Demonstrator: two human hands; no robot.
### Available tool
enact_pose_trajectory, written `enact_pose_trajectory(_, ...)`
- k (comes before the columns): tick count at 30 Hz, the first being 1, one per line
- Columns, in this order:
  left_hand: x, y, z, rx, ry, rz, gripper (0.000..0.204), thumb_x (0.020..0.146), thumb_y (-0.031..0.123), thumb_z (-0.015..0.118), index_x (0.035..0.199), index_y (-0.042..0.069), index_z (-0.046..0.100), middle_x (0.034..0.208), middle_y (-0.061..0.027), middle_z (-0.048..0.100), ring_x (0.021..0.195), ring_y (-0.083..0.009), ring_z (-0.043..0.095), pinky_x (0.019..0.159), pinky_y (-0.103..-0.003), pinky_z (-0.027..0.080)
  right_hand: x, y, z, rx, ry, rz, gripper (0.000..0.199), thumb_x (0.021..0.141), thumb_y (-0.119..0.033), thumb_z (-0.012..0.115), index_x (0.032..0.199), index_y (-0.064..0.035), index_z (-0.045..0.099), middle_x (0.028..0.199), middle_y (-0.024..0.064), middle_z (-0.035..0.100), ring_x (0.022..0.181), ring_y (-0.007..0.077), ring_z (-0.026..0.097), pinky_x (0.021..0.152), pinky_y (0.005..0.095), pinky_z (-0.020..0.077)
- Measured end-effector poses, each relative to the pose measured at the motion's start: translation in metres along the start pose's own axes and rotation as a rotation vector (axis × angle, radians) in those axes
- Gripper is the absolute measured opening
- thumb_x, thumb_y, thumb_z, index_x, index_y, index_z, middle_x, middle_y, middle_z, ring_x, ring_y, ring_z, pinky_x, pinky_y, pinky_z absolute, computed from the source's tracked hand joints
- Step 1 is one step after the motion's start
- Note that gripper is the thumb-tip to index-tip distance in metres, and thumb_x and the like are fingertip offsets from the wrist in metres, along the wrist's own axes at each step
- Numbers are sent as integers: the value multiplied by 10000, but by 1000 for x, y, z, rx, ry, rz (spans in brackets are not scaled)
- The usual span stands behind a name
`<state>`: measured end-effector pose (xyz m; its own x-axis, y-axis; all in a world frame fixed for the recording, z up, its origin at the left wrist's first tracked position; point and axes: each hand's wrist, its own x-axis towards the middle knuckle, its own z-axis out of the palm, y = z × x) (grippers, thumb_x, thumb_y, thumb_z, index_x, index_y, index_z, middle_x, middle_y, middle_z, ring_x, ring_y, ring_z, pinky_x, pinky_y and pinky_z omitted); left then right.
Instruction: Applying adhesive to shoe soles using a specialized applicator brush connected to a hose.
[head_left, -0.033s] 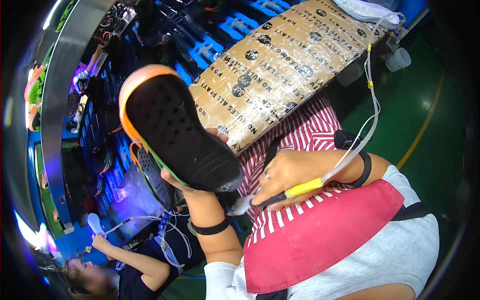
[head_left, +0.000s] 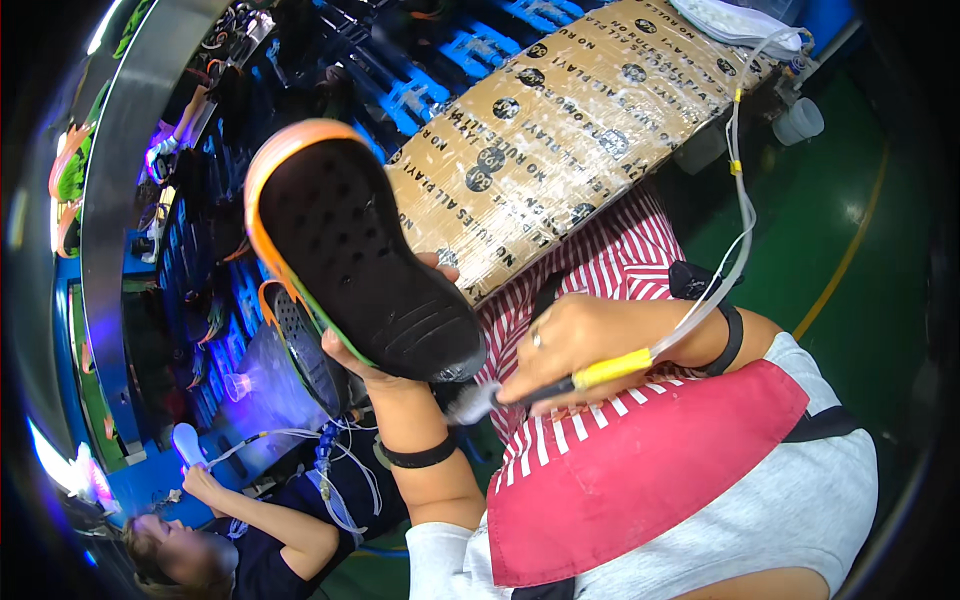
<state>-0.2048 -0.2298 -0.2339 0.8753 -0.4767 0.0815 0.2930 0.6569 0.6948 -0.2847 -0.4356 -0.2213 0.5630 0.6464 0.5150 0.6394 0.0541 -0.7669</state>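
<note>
My left hand [head_left: 352,358] grips a shoe [head_left: 360,250] with an orange and green edge, its dark bottom turned toward me. The thumb and fingertips show at the shoe's two sides, and the rest of the hand is behind it. The shoe's near end has a wet-looking patch. In my right hand [head_left: 570,345], fingers closed, is a brush [head_left: 545,389] with a black handle and yellow tape, joined to a clear tube [head_left: 745,205]. Its pale, blurred bristles are just below the shoe's near end; I cannot tell whether they touch it.
A cardboard-covered surface [head_left: 560,130] lies beyond my lap. A white sole-shaped piece [head_left: 735,22] and a plastic cup [head_left: 798,122] are at its far right. Another shoe [head_left: 300,340] stands left of mine. Blue racks [head_left: 480,55] line the back. A co-worker [head_left: 280,520] holds a light sole at left.
The brush has shifted slightly left and up, closer to the shoe's near end. The shoe has moved a little to the right at its far end.
</note>
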Motion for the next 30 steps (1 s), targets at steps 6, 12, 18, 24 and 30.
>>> enact_pose_trajectory(6, 7, 5, 10, 63, -57, -216, 967, 664, 606, 586, 1283, -67, 271, 1088, -334, 475, 920, -467, 543, 743, -511, 501, -3, 9, 6, -241, -4, 81, 238, 749, -133, 647, 976, -66, 621, 683, 79, 565, 602, 219, 574, 510, 305, 458)
enact_pose_trajectory(12, 3, 10, -2, 75, 114, -332, 860, 689, 518, 540, 1272, -70, 307, 1113, -333, 473, 922, -437, 560, 762, -485, 505, 4, -1, -4, -39, -16, 43, 264, 717, -101, 651, 977, -69, 625, 662, 75, 557, 588, 224, 566, 478, 313, 445)
enact_pose_trajectory(18, 10, 16, 2, 141, -5, -511, 646, 710, 286, 538, 1180, -140, 411, 1103, -219, 548, 943, -247, 583, 871, -310, 437, 1, -1, -1, -241, -178, 77, 310, 691, -84, 571, 996, -34, 602, 701, 74, 563, 647, 231, 573, 541, 318, 468)
enact_pose_trajectory(24, 20, 18, 10, 259, -21, -686, 454, 792, 228, 500, 1122, -83, 522, 1050, -169, 594, 930, -197, 581, 862, -284, 427, 1, -4, -2, -225, -43, 88, 324, 674, -79, 566, 992, -32, 606, 712, 89, 564, 658, 244, 574, 545, 324, 465)
enact_pose_trajectory(30, 18, 12, 22, 401, 100, -833, 356, 795, 217, 562, 1046, -34, 590, 953, -105, 631, 820, -148, 586, 777, -255, 452, 2, -14, -6, -203, -175, 88, 314, 646, -45, 571, 957, -51, 619, 612, 95, 530, 610, 248, 575, 537, 333, 450)
